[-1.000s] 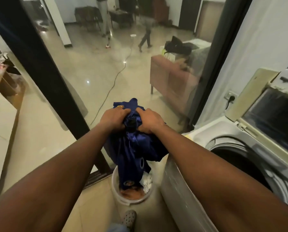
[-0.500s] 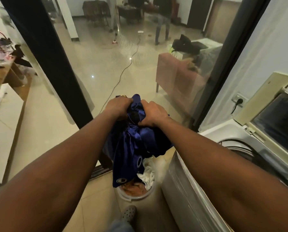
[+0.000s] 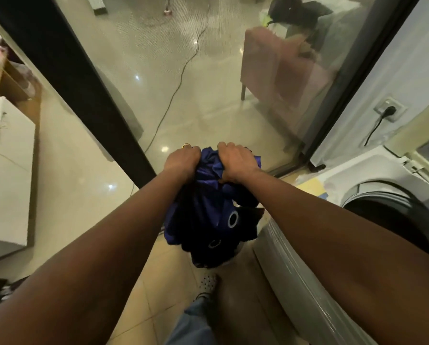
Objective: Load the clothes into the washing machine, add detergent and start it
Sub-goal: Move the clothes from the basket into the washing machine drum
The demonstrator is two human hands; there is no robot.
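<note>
A bunched dark blue cloth [image 3: 208, 210] with ring-shaped eyelets hangs in front of me. My left hand [image 3: 182, 161] and my right hand [image 3: 235, 160] both grip its top, side by side. The cloth hangs over a white bucket [image 3: 229, 261] on the floor and hides nearly all of it. To the right stands a top-loading washing machine [image 3: 372, 185] with its lid up and its dark drum opening [image 3: 392, 215] exposed. My right forearm crosses the machine's front corner.
A glass sliding door with a black frame [image 3: 88, 95] stands just ahead. A wall socket with a black plug [image 3: 389, 112] sits behind the machine. A white cabinet [image 3: 6, 175] is at the left. My foot in a perforated clog [image 3: 208, 282] is below the cloth.
The view has tilted down and closed in. The blue cloth now hangs lower over the bucket and covers the white and orange laundry seen in it before. Both hands keep their grip.
</note>
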